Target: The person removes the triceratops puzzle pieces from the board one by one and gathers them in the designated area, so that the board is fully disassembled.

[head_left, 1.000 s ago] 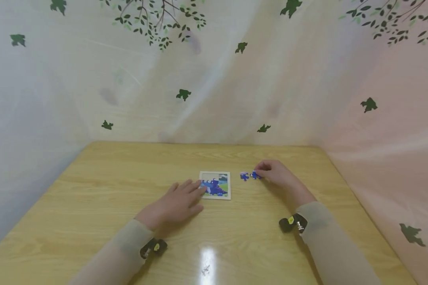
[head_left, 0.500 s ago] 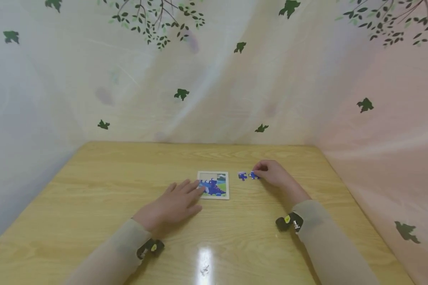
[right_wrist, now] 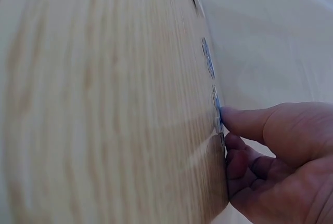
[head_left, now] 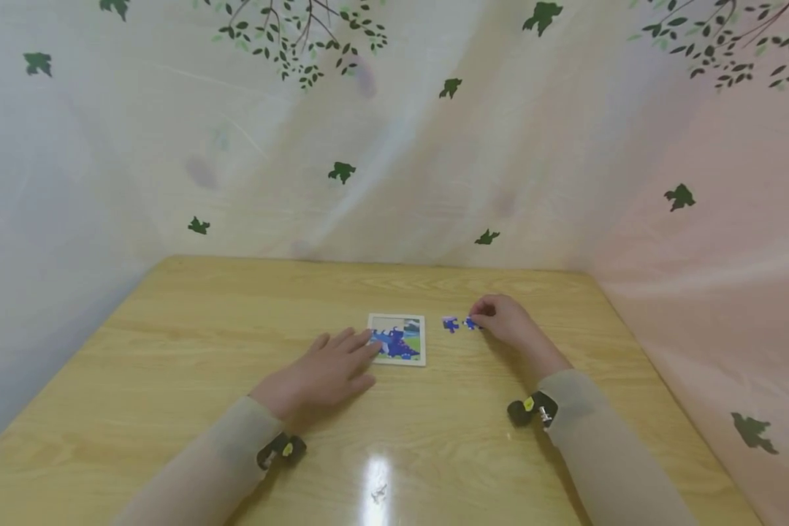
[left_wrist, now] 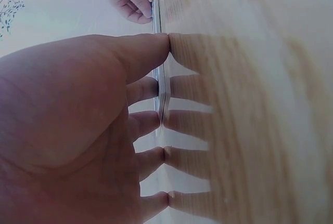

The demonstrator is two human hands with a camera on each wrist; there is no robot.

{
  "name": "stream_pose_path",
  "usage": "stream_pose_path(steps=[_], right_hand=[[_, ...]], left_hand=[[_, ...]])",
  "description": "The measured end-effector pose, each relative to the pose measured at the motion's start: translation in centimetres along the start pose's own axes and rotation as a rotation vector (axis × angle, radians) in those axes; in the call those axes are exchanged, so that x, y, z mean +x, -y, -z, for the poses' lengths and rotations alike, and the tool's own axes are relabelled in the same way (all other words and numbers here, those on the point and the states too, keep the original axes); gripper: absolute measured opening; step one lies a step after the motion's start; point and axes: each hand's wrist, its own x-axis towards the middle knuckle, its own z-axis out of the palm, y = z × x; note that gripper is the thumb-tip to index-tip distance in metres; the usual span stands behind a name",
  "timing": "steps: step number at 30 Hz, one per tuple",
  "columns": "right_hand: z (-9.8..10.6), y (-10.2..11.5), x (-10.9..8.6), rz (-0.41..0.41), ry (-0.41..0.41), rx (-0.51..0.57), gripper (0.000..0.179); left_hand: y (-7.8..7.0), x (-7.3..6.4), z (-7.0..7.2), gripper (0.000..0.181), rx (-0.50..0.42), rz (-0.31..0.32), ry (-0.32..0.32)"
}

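Observation:
A small white-rimmed puzzle tray (head_left: 424,343) lies mid-table, showing a blue dinosaur picture with a bare patch at its upper left. My left hand (head_left: 322,369) spreads over the tray's left side with straight fingers, some on the tray and others, with the thumb, touching the wood. Right of the tray, my right hand (head_left: 508,319) pinches a blue puzzle piece (head_left: 470,323) at the tabletop. In the right wrist view, the thumb presses the face of this piece (right_wrist: 218,112) while the other fingers curl by its edge. A second blue puzzle piece (head_left: 450,324) lies between it and the tray.
The wooden table (head_left: 171,351) reaches back to a pale curtain (head_left: 394,146) printed with leaves and branches. Both sleeves carry small dark wrist cameras. Light glares off the tabletop near the front.
Both hands stay in place over the tray and the piece. The whole head view shifts slightly sideways and back; no piece visibly moves on the table.

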Motion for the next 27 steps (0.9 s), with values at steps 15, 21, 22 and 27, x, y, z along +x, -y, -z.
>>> stream_pose_path(steps=[15,21,22,27], right_hand=[[1.2,-0.7,-0.3,-0.091,0.050,0.156,0.033],[0.8,0.6,-0.4,-0.058,-0.021,0.175,0.031],[0.6,1.1,-0.4,-0.037,-0.036,0.174,0.031],[-1.0,4.3,-0.3,0.055,-0.043,0.180,0.029]], left_hand=[[0.4,-0.1,0.0,0.068,-0.003,-0.012,0.006],[0.4,0.0,-0.1,0.067,0.006,-0.014,0.006],[0.4,0.0,-0.1,0.066,0.010,-0.014,0.006],[0.5,-0.1,-0.1,0.067,0.011,-0.009,0.003]])
